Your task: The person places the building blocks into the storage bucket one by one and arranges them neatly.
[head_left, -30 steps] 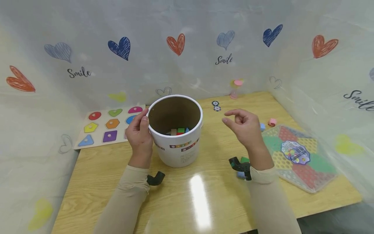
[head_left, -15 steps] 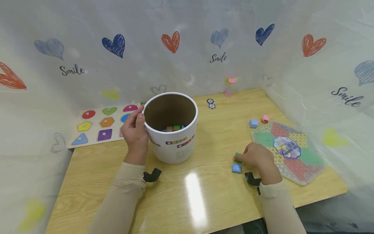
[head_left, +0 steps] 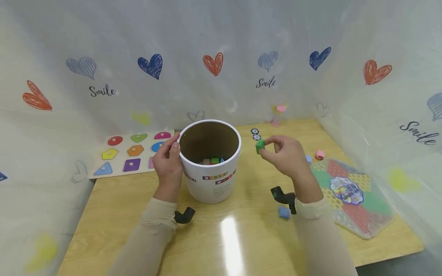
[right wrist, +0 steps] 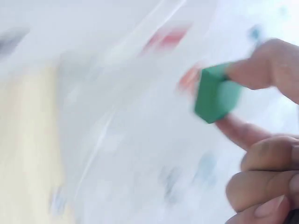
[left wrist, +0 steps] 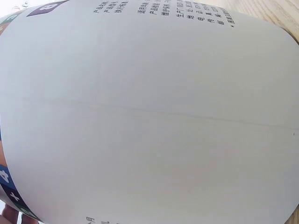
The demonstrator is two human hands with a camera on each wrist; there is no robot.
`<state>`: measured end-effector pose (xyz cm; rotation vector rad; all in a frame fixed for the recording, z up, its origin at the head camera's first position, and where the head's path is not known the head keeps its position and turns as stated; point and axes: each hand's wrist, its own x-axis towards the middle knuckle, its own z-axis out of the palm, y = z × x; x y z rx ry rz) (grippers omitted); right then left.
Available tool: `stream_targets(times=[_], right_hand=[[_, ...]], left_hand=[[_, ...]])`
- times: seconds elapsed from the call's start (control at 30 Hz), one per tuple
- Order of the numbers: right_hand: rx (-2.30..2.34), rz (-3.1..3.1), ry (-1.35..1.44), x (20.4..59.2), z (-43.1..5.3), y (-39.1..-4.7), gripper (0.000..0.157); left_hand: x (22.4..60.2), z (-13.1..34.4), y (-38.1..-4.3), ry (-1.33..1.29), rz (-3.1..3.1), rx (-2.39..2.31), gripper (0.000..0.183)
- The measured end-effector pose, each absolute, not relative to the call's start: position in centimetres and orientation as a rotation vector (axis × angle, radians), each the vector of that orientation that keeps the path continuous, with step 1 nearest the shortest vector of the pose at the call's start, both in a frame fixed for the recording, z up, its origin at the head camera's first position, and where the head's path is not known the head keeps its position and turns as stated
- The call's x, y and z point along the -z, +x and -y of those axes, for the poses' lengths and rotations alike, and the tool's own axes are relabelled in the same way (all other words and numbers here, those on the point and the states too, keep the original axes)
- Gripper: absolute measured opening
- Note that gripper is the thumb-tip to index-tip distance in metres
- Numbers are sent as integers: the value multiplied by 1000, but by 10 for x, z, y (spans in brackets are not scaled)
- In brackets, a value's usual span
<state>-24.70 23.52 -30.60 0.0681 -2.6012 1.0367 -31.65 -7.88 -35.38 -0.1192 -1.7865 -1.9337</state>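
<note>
My left hand [head_left: 168, 165] grips the rim of a white round bucket [head_left: 210, 191] on its left side, thumb outside. Several coloured blocks [head_left: 215, 160] lie at the bottom of the bucket, partly hidden by its near wall. Between thumb and index finger, my right hand [head_left: 284, 157] pinches a green block [head_left: 260, 146], held up to the right of the bucket. The right wrist view shows the same green block [right wrist: 217, 93] with the other fingers curled below it. Bucket wall [left wrist: 154, 112] fills most of the left wrist view.
A blue block [head_left: 284, 212] lies below my right wrist. Another blue block [head_left: 308, 158] and a pink one [head_left: 319, 154] sit beside a hexagonal game board [head_left: 369, 214]. At the back are a shape puzzle board [head_left: 119, 153], two chips [head_left: 255, 134] and a pink sand timer [head_left: 276, 119].
My right hand went down to the table, took the green block beside the blue one, and raised it towards the bucket. The left hand stays on the rim.
</note>
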Motion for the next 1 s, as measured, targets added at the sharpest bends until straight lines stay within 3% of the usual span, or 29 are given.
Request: stream_targets(times=[0.23,0.53,0.63,0.77,1.0], right_hand=[[-1263,2369,185,303,-202,-234,26],[-1355,2295,220,279,-180,-227,23],[-1383,2301,261,277,-176,-230,29],[-1430,2233,276,276,-184,-230,36],[-1251,2382,179,284,-227,-233,26]], left_hand=[[374,72,-301,-140,1826,1983,29],[369,74,-304,-228,1751,1990,28],[367,74,-307,-232,1756,1988,28],[364,74,-307,-219,1762,1985,28],[331,76,-301,-259,1751,1949,31]])
